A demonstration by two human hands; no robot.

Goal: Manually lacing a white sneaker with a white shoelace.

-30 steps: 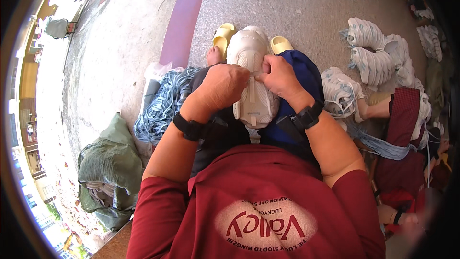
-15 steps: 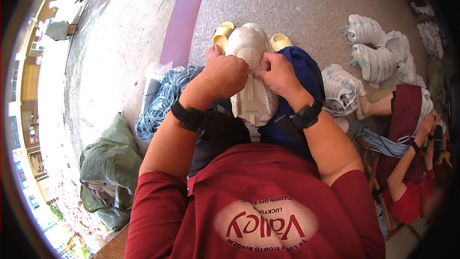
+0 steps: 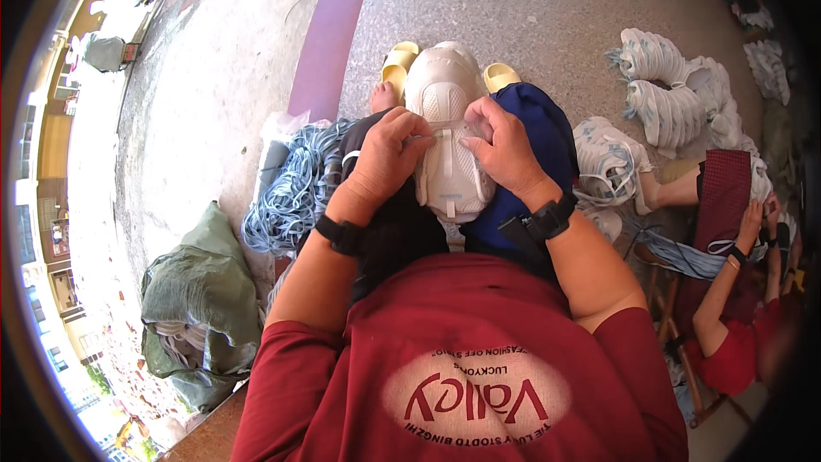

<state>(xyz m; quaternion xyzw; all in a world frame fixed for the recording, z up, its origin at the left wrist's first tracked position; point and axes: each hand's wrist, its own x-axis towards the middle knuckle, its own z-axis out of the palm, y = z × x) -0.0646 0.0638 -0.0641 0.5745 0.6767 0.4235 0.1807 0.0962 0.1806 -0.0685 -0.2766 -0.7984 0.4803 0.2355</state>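
Note:
A stack of cream-white shoe uppers (image 3: 449,167) lies lengthwise over my lap, toe end away from me. A pale strip like a shoelace (image 3: 446,124) crosses its middle, between my two hands. My left hand (image 3: 395,150) is at the stack's left edge with fingers bent and thumb pressed toward the forefinger; whatever is in that pinch is too small to make out. On the right edge, my right hand (image 3: 505,145) has its thumb and forefinger apart, the other fingers curled. I see nothing held in it.
Tangled blue laces (image 3: 299,188) lie left of my knees, near a green sack (image 3: 201,308). At the right are bundled white uppers (image 3: 663,94) and another person's hand (image 3: 753,222). Yellow slippers (image 3: 399,64) are by my feet.
Both hands have drawn slightly nearer to me and apart from the stack's middle. My right thumb and forefinger have spread. The pale strip between the hands shows more plainly.

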